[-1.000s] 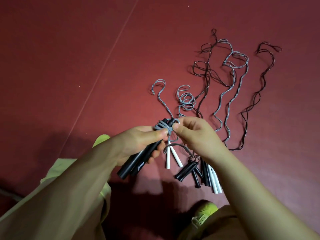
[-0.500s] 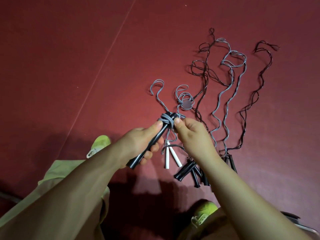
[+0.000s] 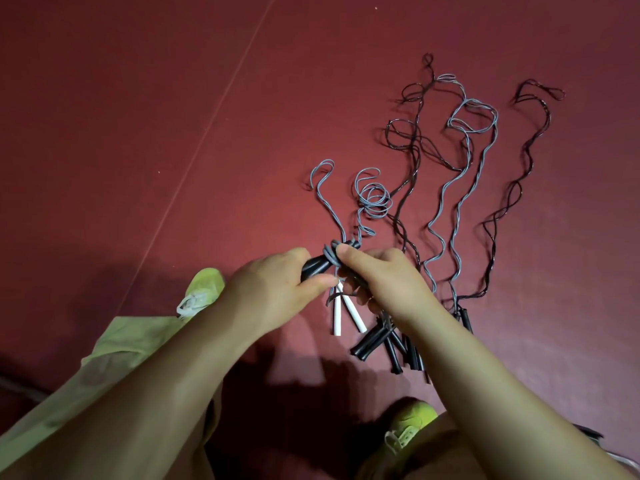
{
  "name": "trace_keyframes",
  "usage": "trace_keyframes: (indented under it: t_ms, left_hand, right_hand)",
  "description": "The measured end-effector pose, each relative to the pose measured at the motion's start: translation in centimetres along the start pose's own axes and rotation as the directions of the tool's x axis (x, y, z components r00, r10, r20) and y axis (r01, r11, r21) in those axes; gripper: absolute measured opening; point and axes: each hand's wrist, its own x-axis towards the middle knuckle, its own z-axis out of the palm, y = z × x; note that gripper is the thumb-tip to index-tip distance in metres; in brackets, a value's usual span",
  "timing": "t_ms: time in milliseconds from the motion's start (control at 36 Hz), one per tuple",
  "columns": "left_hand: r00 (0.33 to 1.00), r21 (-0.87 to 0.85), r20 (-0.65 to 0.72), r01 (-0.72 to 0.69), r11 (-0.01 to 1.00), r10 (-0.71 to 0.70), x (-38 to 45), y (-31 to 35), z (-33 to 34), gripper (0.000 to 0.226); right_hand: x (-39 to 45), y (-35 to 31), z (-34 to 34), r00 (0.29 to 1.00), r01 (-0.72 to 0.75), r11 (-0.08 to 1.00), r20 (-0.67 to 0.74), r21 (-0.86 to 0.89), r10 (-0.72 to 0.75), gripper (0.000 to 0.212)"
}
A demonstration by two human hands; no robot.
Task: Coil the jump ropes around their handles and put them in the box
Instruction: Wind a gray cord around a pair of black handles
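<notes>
My left hand (image 3: 277, 292) grips a pair of black handles (image 3: 313, 266) with grey rope wound around their top end. My right hand (image 3: 384, 278) pinches that grey rope (image 3: 330, 256) at the coil. The loose rest of the grey rope (image 3: 372, 199) trails away over the red floor in loops. Below my hands lie two white handles (image 3: 341, 317) and a bunch of black handles (image 3: 377, 341). Further jump ropes, one grey (image 3: 460, 161) and several dark ones (image 3: 509, 188), stretch out to the right. No box is in view.
The red floor (image 3: 138, 98) has a thin pale line (image 3: 207, 123) running diagonally at left. My yellow-green shoes (image 3: 202, 289) (image 3: 410, 424) and olive trousers (image 3: 114, 358) fill the bottom. A dark object (image 3: 594, 436) peeks in at the lower right edge.
Both hands lowered and drew closer together; the handles tilted flatter in my left hand, and my right hand carried the grey rope around their end.
</notes>
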Motion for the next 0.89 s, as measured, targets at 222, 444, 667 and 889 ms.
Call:
trace_keyframes:
  t_ms: [222,444,667,889]
  left_hand:
    - [0.955,-0.614,0.292,0.148,0.775,0.049,0.1,0.0,-0.6,0.046]
    - [0.652,-0.733,0.661,0.668,0.130,0.372,-0.6,0.8,-2.2,0.074]
    - [0.762,-0.777,0.617,0.549,0.308,0.199,-0.3,0.8,-1.3,0.059]
    - [0.925,-0.726,0.379,0.325,0.606,-0.042,-0.2,1.0,-0.3,0.046]
  right_hand:
    - [0.3,0.0,-0.2,0.999,0.031,0.979,0.030,0.200,-0.038,0.033]
    - [1.3,0.4,-0.5,0.984,0.060,0.899,0.125,0.434,-0.126,0.029]
    - [1.6,1.0,-0.4,0.989,0.005,0.913,0.134,0.408,-0.066,0.031]
    - [1.0,1.0,-0.4,0.995,-0.011,0.987,0.103,0.159,-0.005,0.050]
